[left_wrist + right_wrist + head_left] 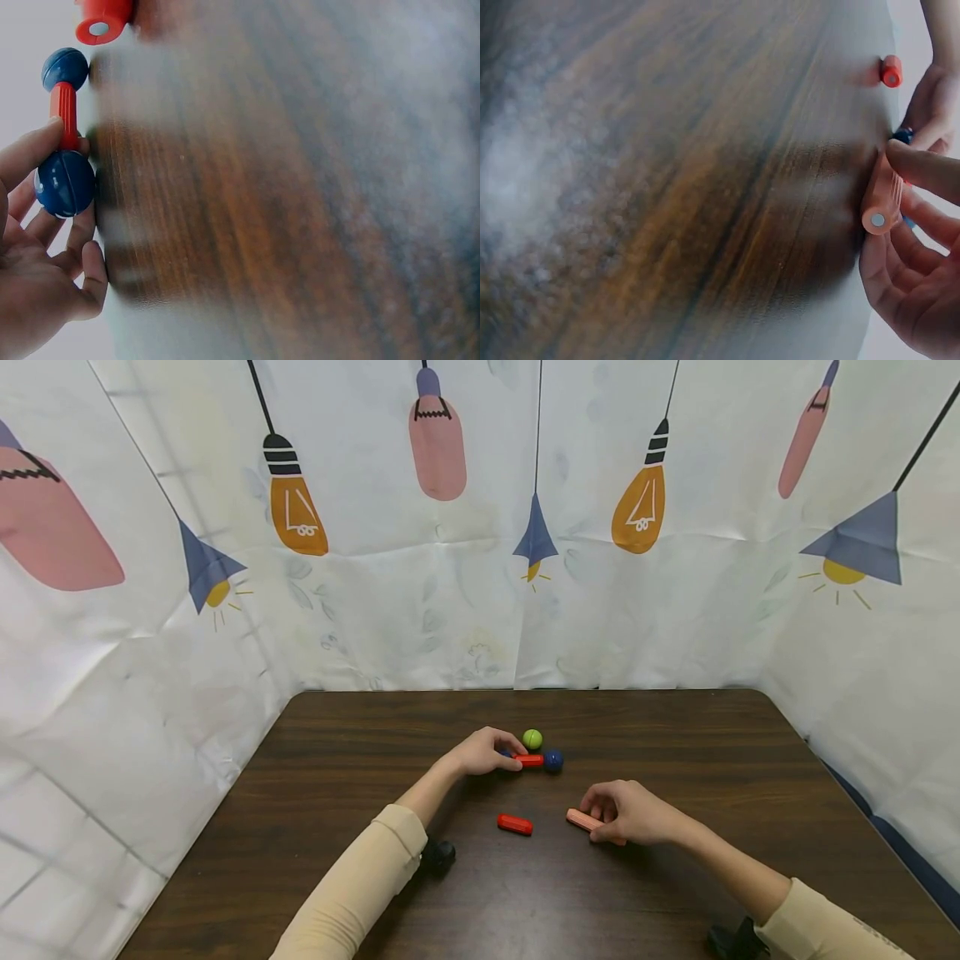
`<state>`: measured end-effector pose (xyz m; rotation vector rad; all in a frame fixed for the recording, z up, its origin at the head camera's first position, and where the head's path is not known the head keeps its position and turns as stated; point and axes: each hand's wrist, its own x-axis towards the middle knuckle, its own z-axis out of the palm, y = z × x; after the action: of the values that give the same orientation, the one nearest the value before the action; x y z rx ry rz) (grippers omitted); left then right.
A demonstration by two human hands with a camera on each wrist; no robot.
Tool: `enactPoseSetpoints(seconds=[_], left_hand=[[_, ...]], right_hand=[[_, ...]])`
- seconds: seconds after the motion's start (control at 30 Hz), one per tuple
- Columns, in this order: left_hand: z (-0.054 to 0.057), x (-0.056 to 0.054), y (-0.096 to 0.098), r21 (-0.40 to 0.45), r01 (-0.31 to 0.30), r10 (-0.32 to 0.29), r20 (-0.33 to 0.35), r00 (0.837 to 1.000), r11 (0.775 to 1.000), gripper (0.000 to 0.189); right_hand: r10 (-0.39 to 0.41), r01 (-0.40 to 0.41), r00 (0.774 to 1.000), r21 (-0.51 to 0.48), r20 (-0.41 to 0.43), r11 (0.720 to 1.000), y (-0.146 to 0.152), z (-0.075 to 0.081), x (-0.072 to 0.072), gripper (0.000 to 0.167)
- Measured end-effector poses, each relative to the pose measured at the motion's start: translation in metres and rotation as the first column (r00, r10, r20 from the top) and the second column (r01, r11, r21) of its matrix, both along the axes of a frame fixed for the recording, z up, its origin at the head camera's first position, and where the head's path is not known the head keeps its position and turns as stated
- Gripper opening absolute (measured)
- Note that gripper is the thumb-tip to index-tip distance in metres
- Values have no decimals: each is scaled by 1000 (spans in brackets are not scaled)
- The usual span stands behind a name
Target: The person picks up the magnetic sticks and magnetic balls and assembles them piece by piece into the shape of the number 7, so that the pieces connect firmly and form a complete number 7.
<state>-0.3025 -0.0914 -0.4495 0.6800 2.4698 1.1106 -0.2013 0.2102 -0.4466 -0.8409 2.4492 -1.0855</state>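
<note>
My left hand point(480, 753) pinches a red magnetic rod point(532, 761) between thumb and fingers, low over the table. In the left wrist view, a blue ball point(66, 184) sits at the near end of this rod and another blue ball point(64, 69) at its far end. My right hand point(633, 812) grips a salmon-coloured magnetic rod point(885, 191), whose near end shows a pale round disc. A second red rod point(515, 824) lies loose on the table between the hands. Just behind the left hand's rod is a green ball point(532, 739).
The dark wooden table point(360, 727) has rounded far corners. A white curtain point(480, 635) printed with hanging lamps encloses it at the back and sides. Dark wrist straps with cameras point(438, 857) sit near both cuffs.
</note>
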Motion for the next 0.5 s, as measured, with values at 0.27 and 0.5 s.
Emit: enactPoseSetpoints(seconds=[0.27,0.5], left_hand=[[1,1,0,0,-10,10,-2,1000,1000,17],[1,1,1,-7,-13,13,-5,1000,1000,18]], right_hand=[[21,-21,1000,17,-5,1000,0,0,0,23],[23,-23,1000,11,11,1000,0,1,1,20]])
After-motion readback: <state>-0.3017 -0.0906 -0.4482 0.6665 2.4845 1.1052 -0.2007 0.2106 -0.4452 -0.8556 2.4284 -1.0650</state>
